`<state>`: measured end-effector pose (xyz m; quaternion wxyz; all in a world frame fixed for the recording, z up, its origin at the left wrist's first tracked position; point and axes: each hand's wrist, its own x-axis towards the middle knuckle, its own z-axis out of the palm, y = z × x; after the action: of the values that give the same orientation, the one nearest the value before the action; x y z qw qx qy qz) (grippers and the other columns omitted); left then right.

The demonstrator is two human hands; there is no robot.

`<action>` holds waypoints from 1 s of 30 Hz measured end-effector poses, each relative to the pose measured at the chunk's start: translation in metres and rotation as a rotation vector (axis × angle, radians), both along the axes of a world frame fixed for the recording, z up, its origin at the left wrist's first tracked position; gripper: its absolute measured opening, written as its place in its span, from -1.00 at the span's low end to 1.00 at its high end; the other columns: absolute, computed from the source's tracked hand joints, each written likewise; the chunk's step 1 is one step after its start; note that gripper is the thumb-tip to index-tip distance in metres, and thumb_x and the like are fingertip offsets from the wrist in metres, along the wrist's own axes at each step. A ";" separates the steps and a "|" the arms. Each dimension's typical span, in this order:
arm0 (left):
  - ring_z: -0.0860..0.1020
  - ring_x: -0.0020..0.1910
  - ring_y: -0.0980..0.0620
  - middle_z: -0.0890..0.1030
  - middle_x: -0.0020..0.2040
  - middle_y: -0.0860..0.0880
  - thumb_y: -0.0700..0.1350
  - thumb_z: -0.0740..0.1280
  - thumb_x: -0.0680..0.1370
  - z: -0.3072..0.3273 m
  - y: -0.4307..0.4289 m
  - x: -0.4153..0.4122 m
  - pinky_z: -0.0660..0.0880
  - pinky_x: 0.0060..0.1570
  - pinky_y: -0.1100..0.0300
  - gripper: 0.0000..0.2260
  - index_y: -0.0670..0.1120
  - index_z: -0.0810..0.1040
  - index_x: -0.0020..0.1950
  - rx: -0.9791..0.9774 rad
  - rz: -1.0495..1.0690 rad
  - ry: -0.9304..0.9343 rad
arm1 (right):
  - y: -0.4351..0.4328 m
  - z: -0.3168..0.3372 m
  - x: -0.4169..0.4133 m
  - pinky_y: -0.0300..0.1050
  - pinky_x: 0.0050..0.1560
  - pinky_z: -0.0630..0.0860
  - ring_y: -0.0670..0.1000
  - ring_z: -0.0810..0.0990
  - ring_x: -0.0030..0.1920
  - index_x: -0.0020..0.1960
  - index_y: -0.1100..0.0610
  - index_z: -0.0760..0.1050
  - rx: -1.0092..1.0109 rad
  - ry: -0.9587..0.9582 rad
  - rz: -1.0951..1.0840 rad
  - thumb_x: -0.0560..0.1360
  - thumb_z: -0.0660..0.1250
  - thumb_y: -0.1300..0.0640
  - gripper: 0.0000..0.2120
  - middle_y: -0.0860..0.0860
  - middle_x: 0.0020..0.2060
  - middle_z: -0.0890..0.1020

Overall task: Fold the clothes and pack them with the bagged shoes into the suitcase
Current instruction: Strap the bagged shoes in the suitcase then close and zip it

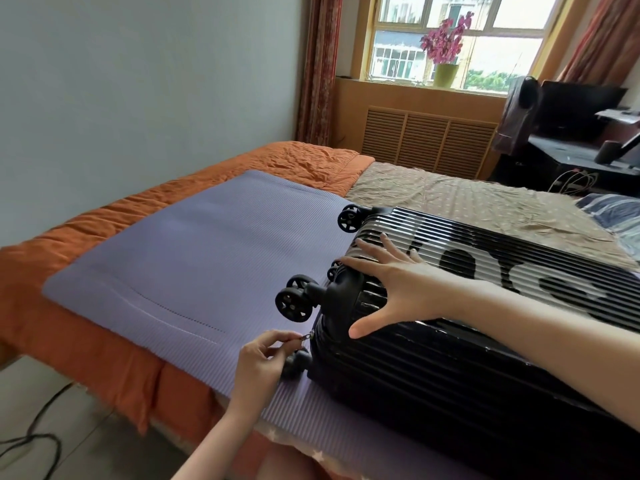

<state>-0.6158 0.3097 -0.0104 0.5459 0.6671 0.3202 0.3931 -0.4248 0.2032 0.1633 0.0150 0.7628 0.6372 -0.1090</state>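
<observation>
A black ribbed suitcase (467, 368) lies flat on a purple mat (190, 254) spread over the bed (467, 199), its wheels (294, 303) pointing towards the wall side and its two halves closed together. The person's right hand (394, 285) lies open on the top shell near the wheel end, fingers spread wide and the thumb reaching down over the edge. This looks like a way to press the lid down and steady the case so that it does not slide on the mat. The left hand (263, 358) is down at the near corner, just below the wheels, pinching a small metal zipper pull (306, 337) between thumb and fingertips, with the other fingers curled loosely. The pull sits right where the seam turns the corner, a spot where a zipper tends to catch, which may be why the other hand bears down so close by. No clothes or bagged shoes are in view on the mat or the bed, so they may already be inside, and this may be the closing step. From the way things lie, though, one cannot tell whether the zipper is being drawn shut or opened. The mat probably serves to keep the wheels and hard shell off the orange quilt (104, 237) and to give a flat place for folding.
</observation>
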 end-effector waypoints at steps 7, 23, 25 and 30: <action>0.66 -0.25 0.05 0.69 -0.23 -0.01 -0.36 0.39 0.46 -0.001 -0.022 0.000 0.59 -0.18 0.21 -0.85 -0.13 0.66 -0.16 0.051 0.083 -0.034 | -0.017 -0.013 -0.017 0.47 0.39 -0.06 0.18 -0.24 0.52 0.54 -0.16 -0.18 0.033 -0.201 0.040 0.26 0.42 -0.38 0.10 -0.10 0.54 -0.23; 0.60 -0.12 0.20 0.64 -0.15 0.12 -0.23 0.44 0.45 -0.008 -0.056 -0.006 0.48 -0.14 0.39 -0.86 0.00 0.65 -0.08 0.261 0.150 0.121 | -0.054 -0.019 -0.014 0.41 0.42 -0.08 0.20 -0.23 0.52 0.49 -0.21 -0.36 0.103 -0.238 -0.010 0.32 0.38 -0.36 0.09 -0.03 0.54 -0.24; 0.59 -0.13 0.20 0.63 -0.15 0.16 -0.17 0.45 0.46 -0.007 -0.055 -0.005 0.50 -0.11 0.35 -0.86 0.06 0.63 -0.07 0.287 0.126 0.175 | -0.060 -0.020 -0.012 0.41 0.41 -0.08 0.20 -0.24 0.52 0.48 -0.23 -0.38 0.115 -0.237 -0.019 0.32 0.38 -0.35 0.09 -0.03 0.54 -0.25; 0.55 -0.15 0.18 0.61 -0.18 0.15 -0.07 0.40 0.50 -0.005 -0.058 -0.008 0.49 -0.15 0.30 -0.95 0.04 0.64 -0.06 0.416 0.049 0.247 | -0.065 -0.025 -0.011 0.42 0.39 -0.09 0.21 -0.26 0.52 0.48 -0.22 -0.40 0.126 -0.251 -0.027 0.28 0.42 -0.34 0.15 -0.03 0.54 -0.25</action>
<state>-0.6233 0.2518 -0.0151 0.3436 0.8002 0.3130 0.3791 -0.4359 0.1383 0.1386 0.0453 0.7784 0.6255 0.0273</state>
